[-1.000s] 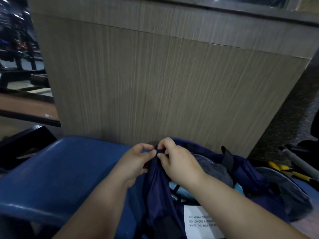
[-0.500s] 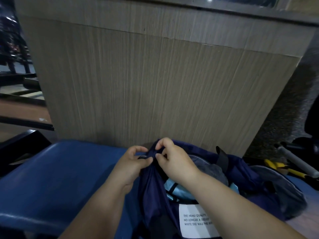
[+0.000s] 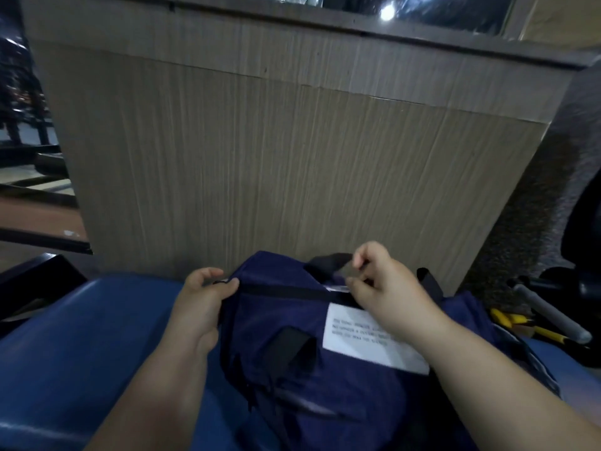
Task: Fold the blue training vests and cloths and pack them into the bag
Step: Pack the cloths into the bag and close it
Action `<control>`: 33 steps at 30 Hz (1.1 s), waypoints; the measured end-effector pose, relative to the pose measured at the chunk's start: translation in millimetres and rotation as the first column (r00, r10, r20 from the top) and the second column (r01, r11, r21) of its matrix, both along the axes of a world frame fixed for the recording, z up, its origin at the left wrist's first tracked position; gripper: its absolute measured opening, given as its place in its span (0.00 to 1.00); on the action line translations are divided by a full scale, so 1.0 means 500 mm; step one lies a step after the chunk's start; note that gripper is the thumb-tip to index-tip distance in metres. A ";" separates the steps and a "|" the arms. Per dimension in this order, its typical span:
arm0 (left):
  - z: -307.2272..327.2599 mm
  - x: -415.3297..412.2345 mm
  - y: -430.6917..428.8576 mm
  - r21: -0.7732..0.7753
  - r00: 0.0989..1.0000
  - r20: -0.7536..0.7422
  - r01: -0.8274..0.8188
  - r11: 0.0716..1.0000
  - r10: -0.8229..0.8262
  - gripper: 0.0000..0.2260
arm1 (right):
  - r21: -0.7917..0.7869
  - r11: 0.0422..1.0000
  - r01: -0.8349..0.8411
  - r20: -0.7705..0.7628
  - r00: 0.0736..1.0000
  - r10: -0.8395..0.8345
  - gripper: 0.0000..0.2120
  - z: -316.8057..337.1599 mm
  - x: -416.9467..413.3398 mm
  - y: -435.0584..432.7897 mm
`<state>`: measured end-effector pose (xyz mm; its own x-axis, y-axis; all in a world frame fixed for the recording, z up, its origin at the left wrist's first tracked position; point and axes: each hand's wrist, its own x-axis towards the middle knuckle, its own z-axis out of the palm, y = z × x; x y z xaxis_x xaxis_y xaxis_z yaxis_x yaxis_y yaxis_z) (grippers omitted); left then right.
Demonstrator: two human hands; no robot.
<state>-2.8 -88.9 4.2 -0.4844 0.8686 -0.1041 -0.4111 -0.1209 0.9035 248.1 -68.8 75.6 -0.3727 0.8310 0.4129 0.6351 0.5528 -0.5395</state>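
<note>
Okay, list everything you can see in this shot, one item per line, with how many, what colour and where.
bag: one, navy, on the seat, in front of the panel
zip: one, black, along the bag's top
label: one, white with dark print, on the bag's near side
straps: three pieces showing, black, on the bag
seat: one, blue, padded, under the bag
panel: one, wood-grain beige, upright behind the bag
tool: one, yellow handles, right of the bag; type unclear
tube: one, grey, beside the tool
left hand: grips the bag's left end
right hand: pinches at the zip
</note>
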 end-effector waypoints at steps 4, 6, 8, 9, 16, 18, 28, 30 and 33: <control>-0.025 -0.017 0.009 -0.054 0.999 -0.020 -0.030 0.998 0.029 0.08 | 0.028 0.995 0.101 -0.076 0.992 -0.098 0.12 0.024 0.064 0.008; -0.026 -0.008 0.010 -0.091 0.984 -0.179 -0.026 0.995 0.010 0.09 | 0.020 0.992 0.121 -0.054 0.991 -0.120 0.12 0.020 0.079 0.008; -0.027 0.003 0.012 -0.105 0.851 -0.522 -0.130 0.986 0.057 0.10 | 0.014 0.991 0.133 -0.035 0.991 -0.132 0.13 0.007 0.084 0.010; -0.025 0.011 0.011 -0.073 0.679 -0.729 -0.204 0.976 0.088 0.11 | 0.013 0.990 0.139 -0.030 0.990 -0.138 0.13 0.000 0.084 0.011; 0.012 0.177 -0.014 0.169 0.097 -0.984 0.202 0.965 0.152 0.25 | 0.022 0.992 0.127 -0.045 0.991 -0.126 0.11 -0.026 0.067 0.009; 0.003 0.215 -0.017 0.115 0.073 -0.993 0.301 0.947 0.098 0.30 | 0.034 0.993 0.117 -0.041 0.992 -0.116 0.11 -0.029 0.065 0.001; -0.017 0.262 0.006 0.184 0.155 -0.977 0.265 0.946 0.147 0.14 | 0.044 0.995 0.092 0.020 0.995 -0.093 0.09 -0.040 0.087 -0.026; -0.025 0.268 0.008 0.204 0.159 -0.973 0.257 0.945 0.167 0.10 | 0.050 0.992 0.114 -0.001 0.993 -0.114 0.10 -0.045 0.093 -0.027; -0.025 0.261 0.007 0.202 0.200 -0.967 0.220 0.954 0.158 0.04 | 0.069 0.978 0.197 -0.063 0.979 -0.193 0.11 -0.042 0.116 -0.019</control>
<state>127.8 -85.5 -8.5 -0.0054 0.7786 0.6274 0.7542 -0.4089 0.5139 306.2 -78.2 54.4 -0.1814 0.8517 0.4917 0.7048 0.4612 -0.5390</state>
